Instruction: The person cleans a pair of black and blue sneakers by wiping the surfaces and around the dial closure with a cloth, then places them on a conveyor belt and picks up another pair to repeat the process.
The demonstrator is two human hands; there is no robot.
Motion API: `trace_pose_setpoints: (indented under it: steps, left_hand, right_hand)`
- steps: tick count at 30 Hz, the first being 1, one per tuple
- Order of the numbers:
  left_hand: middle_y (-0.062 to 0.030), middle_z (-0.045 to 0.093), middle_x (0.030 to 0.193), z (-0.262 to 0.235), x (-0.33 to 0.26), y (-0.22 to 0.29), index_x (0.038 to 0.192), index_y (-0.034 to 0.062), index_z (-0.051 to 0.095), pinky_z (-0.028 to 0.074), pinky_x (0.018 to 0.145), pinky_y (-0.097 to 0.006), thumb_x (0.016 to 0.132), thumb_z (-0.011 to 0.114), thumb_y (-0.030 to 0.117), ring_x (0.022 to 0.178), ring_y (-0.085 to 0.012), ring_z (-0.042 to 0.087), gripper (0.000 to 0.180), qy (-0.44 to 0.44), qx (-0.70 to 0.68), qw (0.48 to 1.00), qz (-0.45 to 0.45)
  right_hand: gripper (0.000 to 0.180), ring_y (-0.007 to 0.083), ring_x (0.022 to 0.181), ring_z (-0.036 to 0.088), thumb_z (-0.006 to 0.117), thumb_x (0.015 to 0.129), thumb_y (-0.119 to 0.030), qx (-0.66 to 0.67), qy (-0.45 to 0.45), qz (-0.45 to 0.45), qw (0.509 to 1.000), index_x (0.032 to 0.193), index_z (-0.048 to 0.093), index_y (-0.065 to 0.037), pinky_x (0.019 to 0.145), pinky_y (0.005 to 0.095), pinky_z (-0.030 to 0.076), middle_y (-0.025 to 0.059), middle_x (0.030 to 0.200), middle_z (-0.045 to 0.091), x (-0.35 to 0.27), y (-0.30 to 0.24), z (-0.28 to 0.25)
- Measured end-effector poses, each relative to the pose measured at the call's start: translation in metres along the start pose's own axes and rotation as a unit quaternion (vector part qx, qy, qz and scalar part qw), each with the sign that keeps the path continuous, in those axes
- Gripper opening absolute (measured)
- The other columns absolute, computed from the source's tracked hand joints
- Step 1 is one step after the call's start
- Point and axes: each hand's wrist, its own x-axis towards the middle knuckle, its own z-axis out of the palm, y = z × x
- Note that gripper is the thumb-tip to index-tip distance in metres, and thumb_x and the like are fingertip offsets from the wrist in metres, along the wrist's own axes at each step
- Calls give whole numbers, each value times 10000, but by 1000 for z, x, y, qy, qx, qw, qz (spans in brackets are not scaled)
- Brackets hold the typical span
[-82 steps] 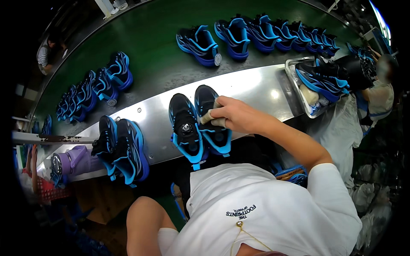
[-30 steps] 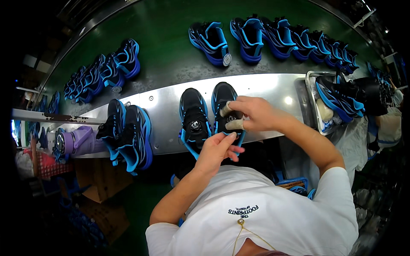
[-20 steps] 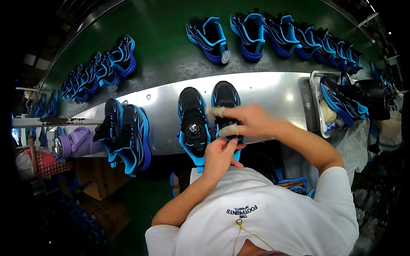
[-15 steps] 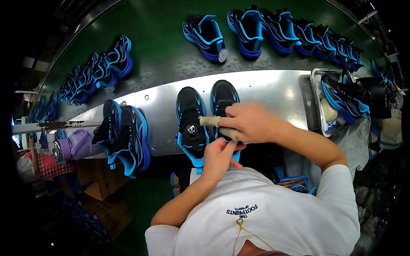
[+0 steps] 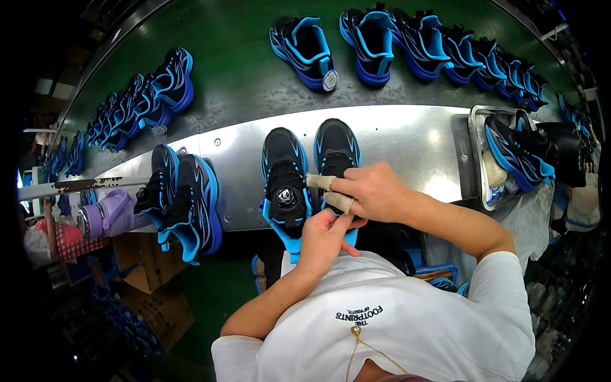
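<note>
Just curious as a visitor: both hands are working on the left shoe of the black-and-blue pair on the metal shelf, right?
Not quite. In the head view the left hand and right hand are on the right shoe of that pair on the metal shelf; the left shoe lies untouched beside it.

Both hands cover the rear half of the right-hand black-and-blue sneaker point(image 5: 336, 153) on the steel workbench point(image 5: 407, 137); the right hand point(image 5: 375, 191), two fingers taped, hides its tongue, and the left hand point(image 5: 323, 239) its heel. What the fingers pinch cannot be made out. The row of sneakers point(image 5: 95, 124) at far left blurs into the dark rim.
</note>
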Motion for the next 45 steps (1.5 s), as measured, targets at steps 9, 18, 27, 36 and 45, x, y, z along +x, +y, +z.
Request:
trace_pose_setpoints:
  steps: [9, 18, 27, 36, 45]
  left_hand:
    - [-209, 689, 1055, 3, -2, 4, 997, -70, 611, 560, 483, -264, 979, 562, 178, 798, -204, 709, 254, -12, 5, 1000, -28]
    - [-175, 681, 1062, -2, 1, -1, 1074, -68, 623, 571, 505, -275, 990, 544, 155, 1038, -235, 677, 251, -22, -12, 999, -24]
    - [-149, 674, 1063, -5, 3, -1, 1083, -63, 617, 582, 518, -275, 980, 557, 146, 1044, -247, 677, 240, -44, -22, 998, -39]
    - [-206, 685, 1007, 0, 3, -2, 991, -87, 598, 574, 514, -272, 986, 530, 139, 878, -222, 707, 236, -18, -38, 999, -29]
    - [-125, 653, 1133, -3, 5, -2, 1108, -54, 611, 573, 514, -274, 996, 523, 137, 1035, -261, 680, 238, -61, -41, 997, -34]
  right_hand:
    - [808, 248, 794, 565, 679, 840, -344, 135, -63, -81, 985, 1532, 305, -158, 731, 364, 482, 118, 956, 595, 5, 28, -50]
    - [557, 238, 575, 603, 624, 878, -278, -42, 128, -54, 989, 1416, 495, -350, 471, 355, 453, 31, 638, 562, -6, 10, 15]
    - [637, 293, 777, 563, 615, 809, -192, 77, -82, -172, 979, 1432, 484, -224, 651, 414, 473, 99, 807, 535, 11, 24, -38]
    - [469, 304, 691, 645, 624, 890, -281, 37, 57, 28, 997, 1351, 575, -217, 643, 415, 517, 122, 786, 647, -8, -8, 10]
    - [584, 284, 867, 549, 628, 858, -230, 56, -143, -118, 981, 1426, 492, -218, 730, 402, 458, 112, 862, 517, 10, 15, -47]
